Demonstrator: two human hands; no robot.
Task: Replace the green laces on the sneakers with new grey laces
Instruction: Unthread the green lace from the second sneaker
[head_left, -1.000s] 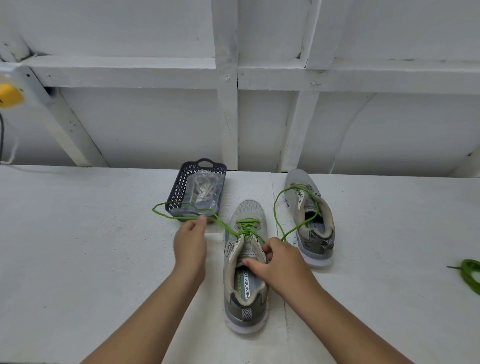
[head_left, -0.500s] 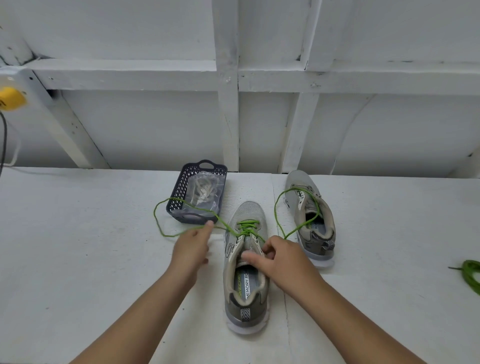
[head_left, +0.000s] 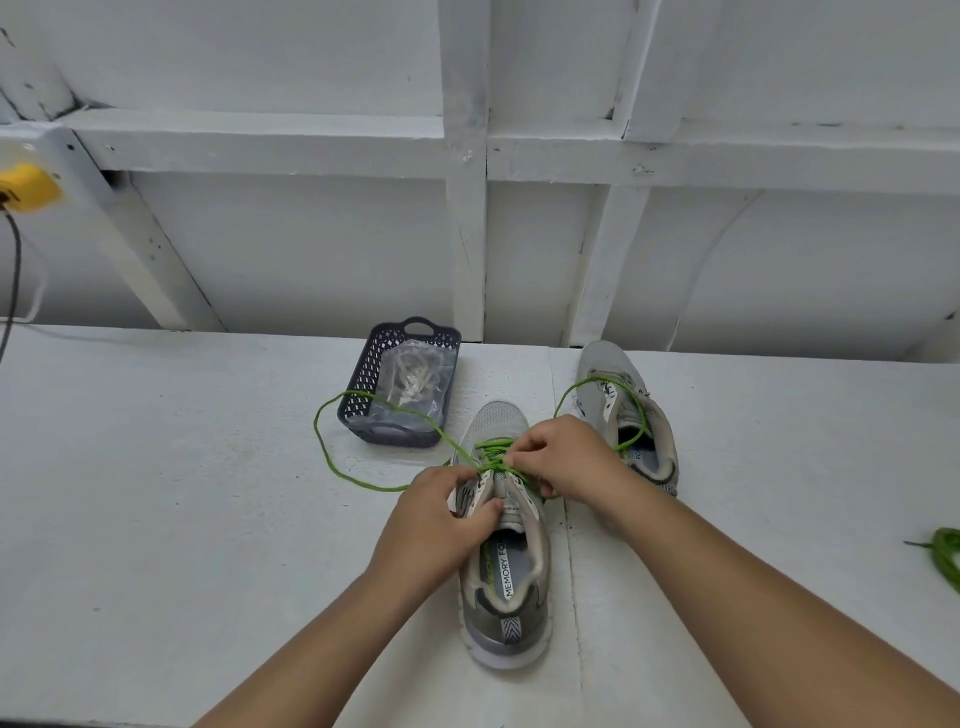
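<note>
A grey sneaker lies on the white table in front of me, toe pointing away, with a green lace threaded through its front eyelets. My left hand grips the sneaker's left eyelet flap, thumb inside the opening. My right hand pinches the green lace over the eyelets. One loose end loops left across the table, the other arcs right over a second grey sneaker, which has no lace in it. The new grey laces sit in a clear bag inside a dark basket.
Another green lace lies bundled at the right edge of the table. A white framed wall stands right behind the table. A yellow plug with a dark cable hangs at the far left.
My left hand has let go of the left lace end and moved right onto the sneaker's flap. My right hand has moved up from the tongue to the laced eyelets.
</note>
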